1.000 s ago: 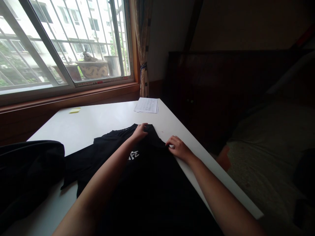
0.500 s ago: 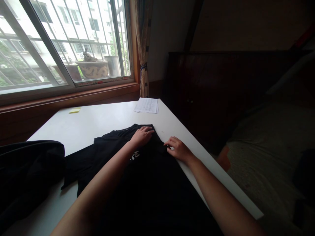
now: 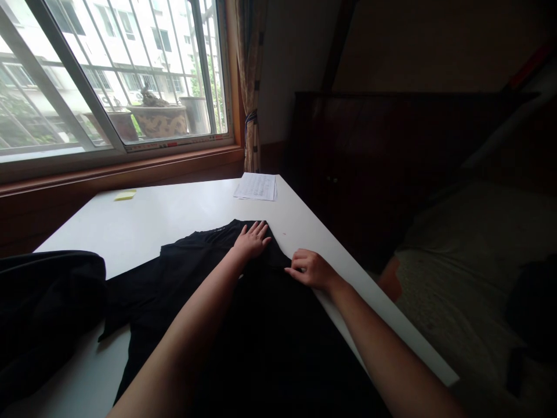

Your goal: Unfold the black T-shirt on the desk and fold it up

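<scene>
A black T-shirt (image 3: 270, 325) lies spread on the white table (image 3: 195, 203), its collar end toward the window and one sleeve reaching left. My left hand (image 3: 253, 239) rests flat on the shirt near its far right shoulder, fingers spread. At the shirt's right edge, my right hand (image 3: 310, 269) is closed with thumb and forefinger pinching the fabric. My left forearm covers most of the white print on the chest.
A bunched dark cloth (image 3: 47, 313) lies at the table's left side. Papers (image 3: 256, 187) and a yellow sticky-note pad (image 3: 125, 195) are toward the far edge. Beyond stand a barred window (image 3: 130, 75) and a curtain (image 3: 251, 87). A grey-green covered surface (image 3: 452, 261) is at right.
My left hand has flattened and its fingers have spread over the shoulder of the shirt. My right hand has shifted slightly nearer to me, still at the shirt's edge.
</scene>
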Demonstrator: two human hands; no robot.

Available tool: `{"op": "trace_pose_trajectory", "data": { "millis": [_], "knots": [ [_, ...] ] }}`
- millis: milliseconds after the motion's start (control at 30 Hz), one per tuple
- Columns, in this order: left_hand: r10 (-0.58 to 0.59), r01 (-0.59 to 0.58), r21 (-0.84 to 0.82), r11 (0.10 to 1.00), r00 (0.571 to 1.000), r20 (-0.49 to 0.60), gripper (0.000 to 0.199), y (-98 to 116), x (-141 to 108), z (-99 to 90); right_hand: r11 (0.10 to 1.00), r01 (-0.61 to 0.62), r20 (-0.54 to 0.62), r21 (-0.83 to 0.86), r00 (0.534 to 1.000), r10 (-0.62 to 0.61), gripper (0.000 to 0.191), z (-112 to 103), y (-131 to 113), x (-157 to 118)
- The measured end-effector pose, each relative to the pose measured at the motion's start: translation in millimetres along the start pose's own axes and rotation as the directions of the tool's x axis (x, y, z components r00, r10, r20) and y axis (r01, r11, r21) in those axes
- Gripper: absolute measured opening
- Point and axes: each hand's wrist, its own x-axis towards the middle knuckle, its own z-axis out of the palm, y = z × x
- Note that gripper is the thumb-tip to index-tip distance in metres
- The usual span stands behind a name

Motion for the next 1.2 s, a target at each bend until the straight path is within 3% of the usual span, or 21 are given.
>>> {"op": "trace_pose_trajectory", "data": {
  "millis": [200, 267, 400, 533, 800, 933, 1033, 1100, 1200],
  "knots": [
    [-0.061, 0.063, 0.022, 0.998, 0.994, -0.094, 0.054, 5, -6, -1.4, 0.997, -0.066, -0.131, 0.043, 0.989, 0.072, 0.008, -2, 5, -2],
    [-0.077, 0.080, 0.020, 0.997, 0.989, -0.124, 0.057, 5, -12, -5.7, 0.995, -0.084, -0.158, 0.057, 0.983, 0.093, 0.012, -2, 9, -2],
    [-0.116, 0.117, 0.004, 0.993, 0.984, -0.139, 0.069, 3, -25, -17.6, 0.994, -0.091, -0.077, 0.061, 0.992, 0.096, 0.025, -1, 16, -4],
    [-0.141, 0.136, -0.057, 0.989, 0.985, -0.101, 0.078, -2, -32, -28.5, 0.996, -0.089, -0.042, 0.023, 0.995, 0.090, 0.014, 1, 20, -4],
    [-0.170, 0.159, -0.106, 0.982, 0.980, -0.102, 0.061, -12, -35, -37.1, 0.987, -0.139, -0.085, -0.082, 0.988, 0.132, 0.014, 2, 24, -2],
    [-0.108, 0.107, -0.012, 0.994, 0.986, -0.130, 0.054, -6, -42, -34.8, 0.976, -0.202, -0.102, -0.087, 0.976, 0.193, 0.015, 3, 27, -2],
    [0.012, -0.003, 0.062, 0.998, 0.990, -0.140, 0.043, 5, -41, -31.8, 0.974, -0.214, -0.112, -0.069, 0.972, 0.205, 0.013, 3, 28, -3],
    [0.117, -0.107, 0.093, 0.990, 0.988, -0.104, 0.039, 12, -38, -27.0, 0.980, -0.195, -0.129, -0.047, 0.974, 0.188, 0.012, 3, 27, -4],
    [0.217, -0.211, 0.117, 0.970, 0.976, -0.036, 0.041, 18, -32, -14.5, 0.991, -0.130, -0.130, -0.029, 0.984, 0.125, 0.027, 3, 25, -3]
  ]
}}
